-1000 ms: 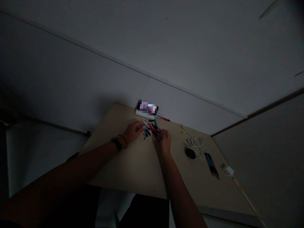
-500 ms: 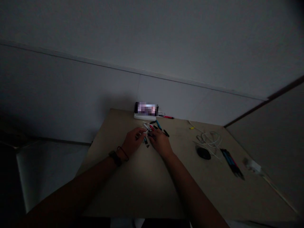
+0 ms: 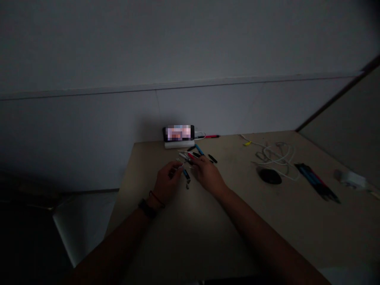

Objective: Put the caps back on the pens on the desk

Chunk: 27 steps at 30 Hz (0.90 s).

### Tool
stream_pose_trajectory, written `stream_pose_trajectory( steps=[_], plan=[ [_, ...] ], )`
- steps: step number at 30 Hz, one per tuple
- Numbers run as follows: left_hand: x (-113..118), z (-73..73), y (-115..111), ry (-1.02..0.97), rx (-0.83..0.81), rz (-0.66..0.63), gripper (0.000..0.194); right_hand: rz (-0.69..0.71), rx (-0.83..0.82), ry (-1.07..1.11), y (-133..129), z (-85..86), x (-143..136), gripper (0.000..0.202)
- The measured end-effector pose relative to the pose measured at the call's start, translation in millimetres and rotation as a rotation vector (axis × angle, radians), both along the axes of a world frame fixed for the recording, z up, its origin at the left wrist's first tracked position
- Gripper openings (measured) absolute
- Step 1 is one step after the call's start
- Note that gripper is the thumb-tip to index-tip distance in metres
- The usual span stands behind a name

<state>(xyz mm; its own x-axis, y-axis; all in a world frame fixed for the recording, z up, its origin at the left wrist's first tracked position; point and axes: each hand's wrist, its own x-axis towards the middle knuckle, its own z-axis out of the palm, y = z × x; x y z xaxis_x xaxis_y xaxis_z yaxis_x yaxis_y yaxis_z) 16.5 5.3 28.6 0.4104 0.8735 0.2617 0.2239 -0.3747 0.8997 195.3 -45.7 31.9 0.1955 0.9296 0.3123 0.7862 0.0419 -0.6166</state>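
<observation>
- left hand (image 3: 168, 177) pinching one thin white piece (image 3: 183, 164), mid-frame
- right hand (image 3: 208, 173) by one slim red stick (image 3: 190, 156), can't tell its grip
- one black oval mouse (image 3: 269, 176), right side

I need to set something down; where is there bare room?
Bare table lies on the near side of the left hand and right hand, and between the right hand and the mouse. Crowded: between and beyond the hands, with loose pen parts, and behind and right of the mouse, with white cable and grouped pens.

dark wrist strap (image 3: 147, 208), thin reddish cord (image 3: 157, 199)
</observation>
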Motion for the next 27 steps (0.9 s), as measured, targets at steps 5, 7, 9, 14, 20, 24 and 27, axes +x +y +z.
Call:
stream_pose_trajectory(
  steps=[5,7,9,14,20,24,27],
  plan=[
    [1,1.0,2,0.015,-0.006,0.006,0.028,-0.055,0.116,0.466,6,2.9,6,0.014],
    [0,0.2,2,0.009,-0.005,0.006,0.028,-0.074,0.129,0.656,8,5.2,7,0.016],
    [-1,-0.7,2,0.006,-0.005,0.0,0.029,-0.07,0.126,0.838,8,9.1,7,0.026],
    [-2,-1.2,2,0.011,-0.005,-0.017,0.03,-0.015,0.093,1.14,2,22.3,5,0.042],
    [-1,-1.0,2,0.025,0.035,-0.057,0.028,-0.01,0.106,1.149,-2,30.4,2,0.042],
    [-1,-1.5,1,0.022,0.041,-0.067,0.029,-0.043,0.124,1.125,-1,28.4,1,0.042],
    [-1,-1.9,1,0.018,0.04,-0.075,0.028,-0.027,0.131,1.123,1,24.0,0,0.043]
  ],
)
